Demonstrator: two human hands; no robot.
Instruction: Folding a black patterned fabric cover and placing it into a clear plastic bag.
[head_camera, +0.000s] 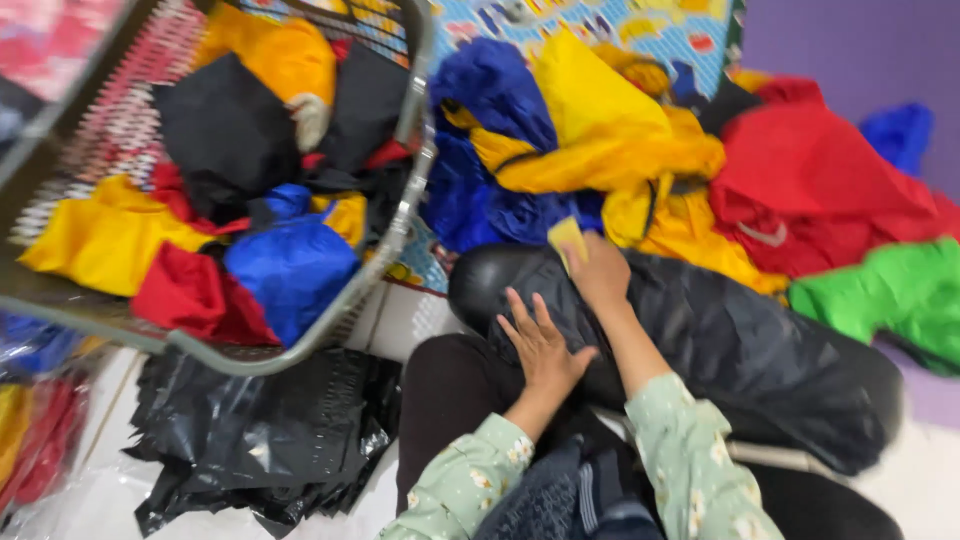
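Observation:
A black shiny garment (740, 350) lies spread across my lap, reaching right. My left hand (540, 345) rests flat on its near-left part, fingers apart, holding nothing. Just beyond, my right hand (598, 268) presses on the garment's upper edge and pinches a small yellow piece (567, 238), perhaps a tag or cloth. Both sleeves are pale green with flowers. Behind the hands lies a heap of garments: blue (480, 150), yellow (610, 140), red (820, 180) and green (890, 295).
A grey plastic laundry basket (400, 215) at the left holds several black, yellow, red and blue garments. A stack of black plastic bags (270, 430) lies on the floor below it. A colourful patterned mat (640, 25) and purple floor (850, 40) lie behind.

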